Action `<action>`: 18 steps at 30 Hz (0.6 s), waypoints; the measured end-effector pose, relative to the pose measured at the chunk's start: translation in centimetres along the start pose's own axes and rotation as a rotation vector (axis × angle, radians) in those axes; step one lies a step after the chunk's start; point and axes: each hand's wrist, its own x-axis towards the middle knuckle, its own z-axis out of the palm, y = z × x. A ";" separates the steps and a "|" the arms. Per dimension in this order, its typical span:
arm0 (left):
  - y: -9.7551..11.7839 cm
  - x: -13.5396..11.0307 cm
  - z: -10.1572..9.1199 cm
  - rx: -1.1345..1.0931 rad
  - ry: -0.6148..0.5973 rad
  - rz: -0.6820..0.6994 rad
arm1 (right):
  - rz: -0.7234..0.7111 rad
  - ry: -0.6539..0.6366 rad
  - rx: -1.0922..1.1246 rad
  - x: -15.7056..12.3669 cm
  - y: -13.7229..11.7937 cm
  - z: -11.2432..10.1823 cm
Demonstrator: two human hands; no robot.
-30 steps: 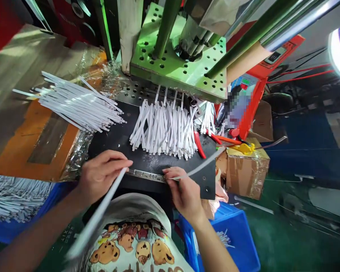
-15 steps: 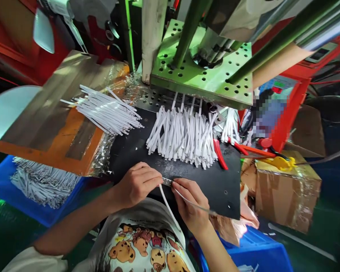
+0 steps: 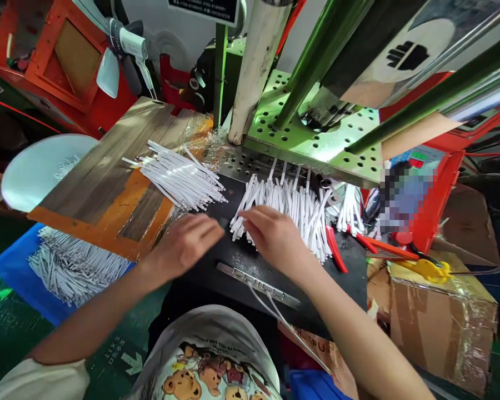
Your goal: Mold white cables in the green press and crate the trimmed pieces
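My left hand point(image 3: 191, 241) is in the air over the left part of the black work surface point(image 3: 220, 250). Its fingers are smeared by motion, and I see nothing in them. My right hand point(image 3: 277, 239) reaches over the left side of a heap of white strips point(image 3: 300, 205). Its thumb and fingers look apart at the heap; whether the fingertips touch a strip is unclear. Nearer to me, a narrow slotted metal bar point(image 3: 256, 284) lies untouched on the black surface. Two white strips point(image 3: 289, 328) run from the bar toward my lap.
A green perforated press plate point(image 3: 316, 150) stands behind the heap. More white strips point(image 3: 183, 178) lie on a taped board point(image 3: 95, 161) at left, above a blue bin point(image 3: 16, 272) of strips. Red-handled pliers point(image 3: 336, 250) lie right, near a cardboard box point(image 3: 441, 311).
Both hands have let go of the metal bar, which now lies on the surface. My right hand has moved up to the white strips; my left hand has lifted slightly. The camera view has shifted.
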 end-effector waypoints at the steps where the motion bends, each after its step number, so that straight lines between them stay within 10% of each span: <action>1: -1.8 0.1 -0.6 0.129 -0.024 -0.023 | 0.018 -0.041 -0.068 2.7 0.0 0.7; 5: -6.9 0.6 -1.4 0.374 -0.109 0.013 | 0.092 -0.223 -0.295 10.7 -0.6 3.3; 8: -8.1 1.2 -1.1 0.401 -0.139 0.062 | 0.064 -0.248 -0.319 11.3 -1.1 3.4; 18: -4.8 3.1 -2.8 -0.292 0.426 -0.230 | 0.255 0.165 0.247 -10.3 0.2 -0.1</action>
